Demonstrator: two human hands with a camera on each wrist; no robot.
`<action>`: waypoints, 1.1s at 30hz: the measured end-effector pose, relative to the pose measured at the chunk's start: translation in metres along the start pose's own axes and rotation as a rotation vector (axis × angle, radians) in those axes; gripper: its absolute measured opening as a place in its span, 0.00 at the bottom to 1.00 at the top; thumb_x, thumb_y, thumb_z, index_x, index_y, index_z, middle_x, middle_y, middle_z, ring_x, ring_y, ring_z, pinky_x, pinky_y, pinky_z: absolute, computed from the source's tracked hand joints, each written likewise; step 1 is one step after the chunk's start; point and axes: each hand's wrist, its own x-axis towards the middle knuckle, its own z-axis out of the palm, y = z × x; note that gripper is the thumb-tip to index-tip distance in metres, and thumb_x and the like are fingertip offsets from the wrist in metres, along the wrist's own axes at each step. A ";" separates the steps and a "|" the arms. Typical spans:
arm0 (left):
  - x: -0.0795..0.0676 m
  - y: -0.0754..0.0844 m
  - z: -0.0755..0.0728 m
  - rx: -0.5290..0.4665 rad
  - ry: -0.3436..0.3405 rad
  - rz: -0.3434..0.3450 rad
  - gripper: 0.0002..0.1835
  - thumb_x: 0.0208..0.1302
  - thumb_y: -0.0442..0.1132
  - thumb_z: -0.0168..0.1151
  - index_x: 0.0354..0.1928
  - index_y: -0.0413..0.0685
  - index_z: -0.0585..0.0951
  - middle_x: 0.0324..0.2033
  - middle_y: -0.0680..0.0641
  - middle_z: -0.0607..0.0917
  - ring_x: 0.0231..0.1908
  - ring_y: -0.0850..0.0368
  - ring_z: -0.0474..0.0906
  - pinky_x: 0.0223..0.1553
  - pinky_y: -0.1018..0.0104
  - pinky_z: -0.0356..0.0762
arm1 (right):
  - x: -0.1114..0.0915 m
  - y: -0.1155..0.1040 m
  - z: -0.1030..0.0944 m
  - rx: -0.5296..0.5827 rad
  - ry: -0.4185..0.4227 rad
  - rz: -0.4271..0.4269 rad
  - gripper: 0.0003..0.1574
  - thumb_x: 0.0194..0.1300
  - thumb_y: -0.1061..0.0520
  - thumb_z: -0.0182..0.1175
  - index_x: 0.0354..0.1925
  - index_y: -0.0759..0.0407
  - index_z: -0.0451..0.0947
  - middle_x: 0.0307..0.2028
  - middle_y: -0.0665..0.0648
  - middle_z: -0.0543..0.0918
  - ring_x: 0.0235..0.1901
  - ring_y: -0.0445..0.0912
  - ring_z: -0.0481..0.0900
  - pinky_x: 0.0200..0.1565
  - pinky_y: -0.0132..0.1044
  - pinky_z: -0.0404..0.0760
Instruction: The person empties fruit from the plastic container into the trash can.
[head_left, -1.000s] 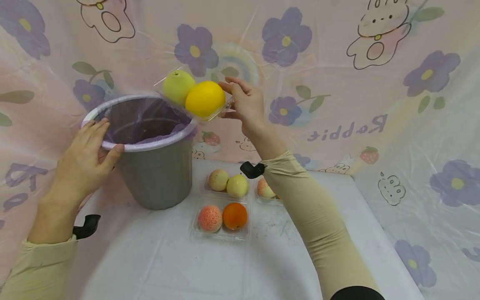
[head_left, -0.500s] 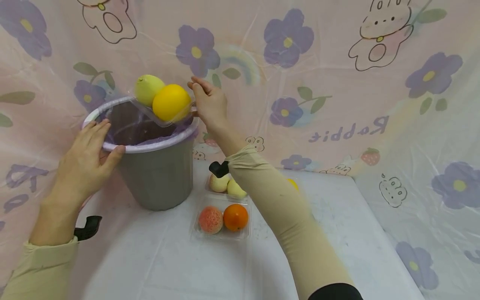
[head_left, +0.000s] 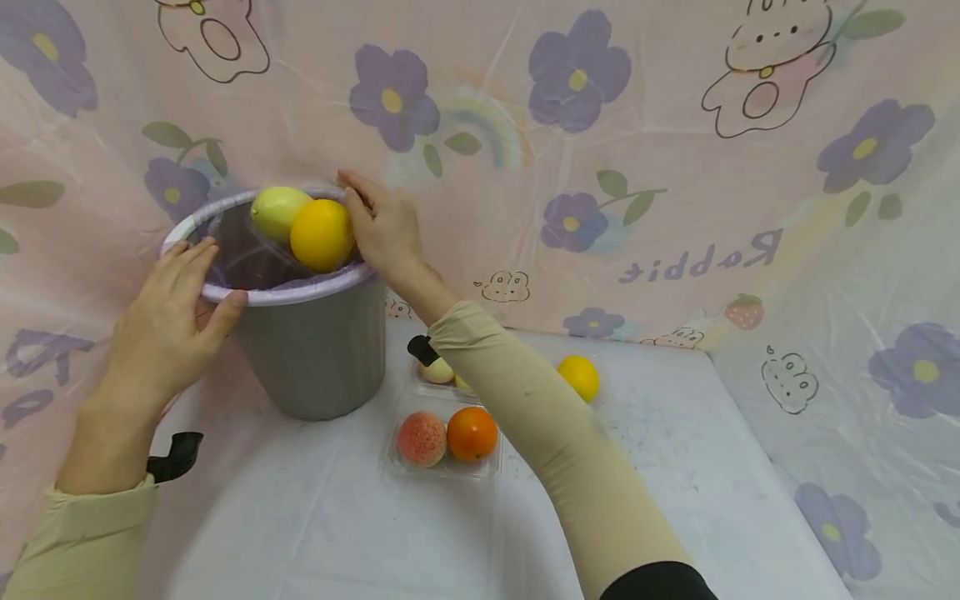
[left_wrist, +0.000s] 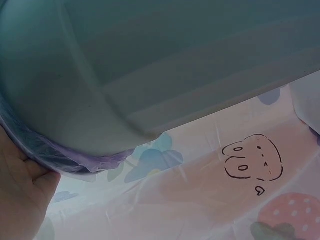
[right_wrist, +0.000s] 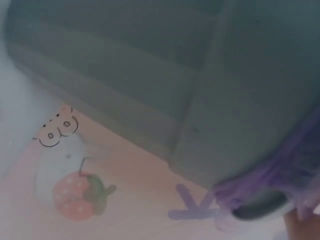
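A grey trash can (head_left: 318, 358), its rim covered by a thin purple bag, stands at the left of the white table. My left hand (head_left: 153, 333) grips the near-left rim, fingers over the edge and thumb outside; the left wrist view shows this hand at the bagged rim. Over the can's mouth, my right hand (head_left: 386, 229) holds a clear plastic fruit box (head_left: 283, 250), tilted, by its right side. In it are a yellow round fruit (head_left: 321, 236) and a pale green fruit (head_left: 279, 210). Some of the right fingers are hidden behind the box.
Another clear box (head_left: 442, 471) on the table holds a peach (head_left: 422, 439) and an orange (head_left: 472, 433). Behind it, a box with pale fruit (head_left: 437, 371) is partly hidden by my right forearm. A yellow fruit (head_left: 579, 378) shows beyond the forearm. Patterned sheeting (head_left: 480, 50) hangs behind.
My right hand has carried the fruit box left and down, from beside the rim to within the can's mouth. My left hand has stayed on the rim.
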 end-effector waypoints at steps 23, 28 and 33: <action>0.000 -0.002 0.002 -0.026 0.063 0.027 0.34 0.68 0.54 0.51 0.68 0.39 0.63 0.67 0.37 0.65 0.70 0.41 0.52 0.71 0.50 0.45 | -0.005 0.004 0.007 -0.607 -0.064 -0.474 0.22 0.74 0.53 0.46 0.63 0.46 0.71 0.55 0.44 0.80 0.50 0.44 0.78 0.55 0.28 0.73; 0.000 -0.001 0.002 -0.027 0.076 0.036 0.34 0.68 0.55 0.52 0.68 0.39 0.64 0.66 0.37 0.66 0.70 0.41 0.53 0.70 0.50 0.47 | -0.006 0.005 0.007 -0.632 0.006 -0.593 0.20 0.74 0.56 0.46 0.61 0.51 0.73 0.55 0.46 0.80 0.54 0.48 0.78 0.64 0.30 0.63; -0.001 -0.002 0.003 -0.030 0.073 0.036 0.34 0.68 0.55 0.52 0.68 0.40 0.64 0.66 0.37 0.66 0.70 0.42 0.53 0.70 0.49 0.48 | -0.008 0.004 0.008 -0.632 0.053 -0.652 0.20 0.73 0.57 0.48 0.59 0.52 0.75 0.56 0.45 0.79 0.55 0.46 0.78 0.65 0.30 0.61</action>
